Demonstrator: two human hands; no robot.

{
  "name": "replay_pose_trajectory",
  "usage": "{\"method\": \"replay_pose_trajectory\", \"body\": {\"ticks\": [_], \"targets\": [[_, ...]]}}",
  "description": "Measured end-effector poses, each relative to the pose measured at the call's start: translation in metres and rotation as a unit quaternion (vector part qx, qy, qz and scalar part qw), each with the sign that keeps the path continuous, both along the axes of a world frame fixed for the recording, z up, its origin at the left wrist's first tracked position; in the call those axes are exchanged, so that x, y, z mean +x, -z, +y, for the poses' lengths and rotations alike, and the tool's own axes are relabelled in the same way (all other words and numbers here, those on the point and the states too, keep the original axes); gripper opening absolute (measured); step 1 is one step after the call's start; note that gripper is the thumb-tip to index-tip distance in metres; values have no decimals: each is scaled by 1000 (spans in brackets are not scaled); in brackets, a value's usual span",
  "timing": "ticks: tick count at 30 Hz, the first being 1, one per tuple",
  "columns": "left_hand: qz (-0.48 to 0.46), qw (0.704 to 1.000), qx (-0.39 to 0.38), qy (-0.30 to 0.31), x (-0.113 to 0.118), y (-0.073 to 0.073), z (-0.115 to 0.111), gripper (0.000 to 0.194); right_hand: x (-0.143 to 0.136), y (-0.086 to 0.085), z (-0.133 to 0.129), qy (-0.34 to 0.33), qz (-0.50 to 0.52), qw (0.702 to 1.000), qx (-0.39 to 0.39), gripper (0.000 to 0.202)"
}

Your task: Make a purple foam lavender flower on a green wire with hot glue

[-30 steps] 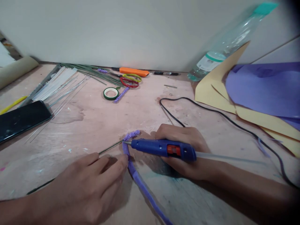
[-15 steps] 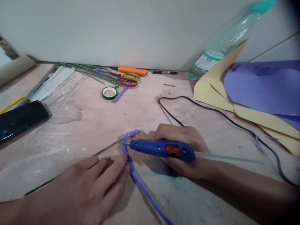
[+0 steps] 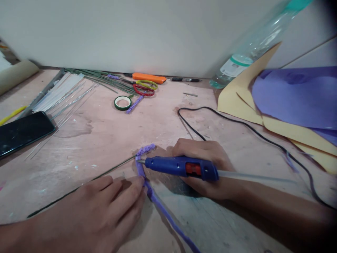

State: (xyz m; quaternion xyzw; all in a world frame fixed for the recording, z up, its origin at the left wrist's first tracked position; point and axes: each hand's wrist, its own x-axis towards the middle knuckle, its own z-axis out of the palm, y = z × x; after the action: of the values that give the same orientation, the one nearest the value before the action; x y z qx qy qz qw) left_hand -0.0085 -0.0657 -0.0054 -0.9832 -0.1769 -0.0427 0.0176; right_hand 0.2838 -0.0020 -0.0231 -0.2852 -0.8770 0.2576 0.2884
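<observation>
My right hand (image 3: 202, 154) is wrapped round the handle of a blue glue gun (image 3: 168, 166), with a clear glue stick (image 3: 247, 175) poking out of its back. The metal nozzle points left and meets a purple strip (image 3: 168, 215) near its upper end. My left hand (image 3: 113, 207) pinches that strip between its fingertips just below the nozzle. Purple curls (image 3: 146, 149) sit on the end of a thin green stem (image 3: 113, 169), which runs down to the left, partly under my left hand.
At the back lie scissors (image 3: 143, 88), green tape (image 3: 123, 103), an orange cutter (image 3: 149, 78) and a pen (image 3: 185, 80). A phone (image 3: 26, 133) is at left. A bottle (image 3: 234, 66), purple sheets (image 3: 295, 98) and a black cord (image 3: 244, 123) are at right.
The nozzle has shifted very slightly left along the strip's upper part. My left hand has moved a little, showing more of the green stem. Both hands keep their holds.
</observation>
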Motion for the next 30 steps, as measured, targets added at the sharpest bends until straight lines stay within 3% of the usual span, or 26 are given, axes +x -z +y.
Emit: {"method": "replay_pose_trajectory", "body": {"ticks": [6,15,30], "targets": [[51,998,-35,11,1,-3,0,39,0,1,0,-9,10,1000,-4,9],[26,998,-42,28,0,-1,0,33,0,0,0,-8,15,1000,-16,6],[30,997,-59,37,0,-2,1,49,-3,-3,-1,-4,21,1000,4,17]]}}
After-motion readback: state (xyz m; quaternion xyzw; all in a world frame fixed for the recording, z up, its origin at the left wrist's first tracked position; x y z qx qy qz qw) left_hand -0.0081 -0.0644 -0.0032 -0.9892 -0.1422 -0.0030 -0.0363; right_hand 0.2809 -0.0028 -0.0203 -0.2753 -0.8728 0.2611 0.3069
